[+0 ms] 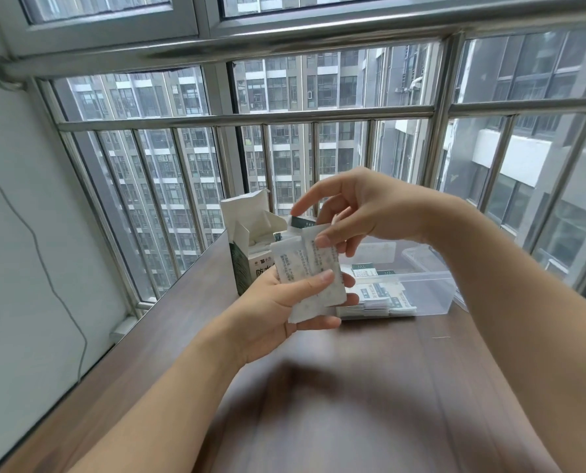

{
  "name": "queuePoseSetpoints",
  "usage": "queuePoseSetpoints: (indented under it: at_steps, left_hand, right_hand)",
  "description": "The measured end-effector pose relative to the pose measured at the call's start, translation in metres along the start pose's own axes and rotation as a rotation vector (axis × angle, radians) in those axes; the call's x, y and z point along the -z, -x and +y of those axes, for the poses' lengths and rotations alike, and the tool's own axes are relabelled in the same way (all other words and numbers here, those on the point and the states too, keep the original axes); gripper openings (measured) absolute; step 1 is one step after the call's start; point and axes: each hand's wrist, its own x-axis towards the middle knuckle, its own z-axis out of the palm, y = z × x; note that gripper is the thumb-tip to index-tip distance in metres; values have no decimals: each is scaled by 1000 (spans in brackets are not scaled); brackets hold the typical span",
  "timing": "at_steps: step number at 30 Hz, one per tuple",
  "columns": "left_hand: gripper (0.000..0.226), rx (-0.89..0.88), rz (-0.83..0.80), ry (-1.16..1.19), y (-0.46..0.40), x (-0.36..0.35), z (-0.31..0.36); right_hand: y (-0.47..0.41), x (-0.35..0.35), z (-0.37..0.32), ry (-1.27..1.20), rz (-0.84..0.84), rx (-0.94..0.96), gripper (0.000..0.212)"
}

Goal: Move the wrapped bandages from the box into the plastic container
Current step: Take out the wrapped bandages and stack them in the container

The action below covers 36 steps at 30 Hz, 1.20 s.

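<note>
My left hand (284, 305) grips a small stack of white wrapped bandages (300, 268) above the table, thumb across their front. My right hand (360, 206) reaches in from the right and pinches the top of the bandages between thumb and fingers. Behind them stands the white and green bandage box (247, 240), upright with its top flaps open. To the right lies the clear plastic container (431, 285), with several wrapped bandages (380, 295) lying inside it.
Everything sits on a dark brown wooden table (353, 387) against a window with steel railing bars (250, 117). A white wall with a thin cable (46, 261) runs along the left edge of the table.
</note>
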Motion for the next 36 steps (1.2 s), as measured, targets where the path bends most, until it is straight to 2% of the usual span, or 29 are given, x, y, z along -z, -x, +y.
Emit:
queuePoseSetpoints:
  at_steps: [5,10,16,20,22,25,27,30,32,33,36]
  left_hand:
    - [37,-15,0,-27,0,-1,0]
    - [38,-35,1,-75,0,-2,-1]
    - [27,-48,73,-94,0,-1,-1]
    - [18,-76,116,-127,-2,1,1]
    - [11,-103,140,-205,-3,1,0]
    - [21,-193,203,-293,-5,3,-5]
    - [24,-248,238,-300,-6,3,-4]
    - [23,-276,314,-275,-6,2,-1]
    - [37,-275,364,-284,-9,3,0]
    - [39,-268,377,-294,-9,4,0]
    - [21,-231,408,-333,-10,4,-1]
  right_hand:
    - [-1,-4,0,-20,22,4,39]
    - [-7,-12,-2,21,66,-10,44]
    - [-9,-20,-9,50,2,3,37]
    - [-7,-14,-17,206,121,83,31]
    - [-5,-18,-23,273,52,59,43]
    - [-5,-35,-26,471,-113,-26,74]
    - [-9,-46,-24,484,-147,-25,78]
    - [-17,-53,-22,469,-39,81,50]
    - [-22,-56,-20,527,39,145,30]
    - [-24,-58,-17,544,59,153,27]
    - [-28,-66,-8,559,58,114,29]
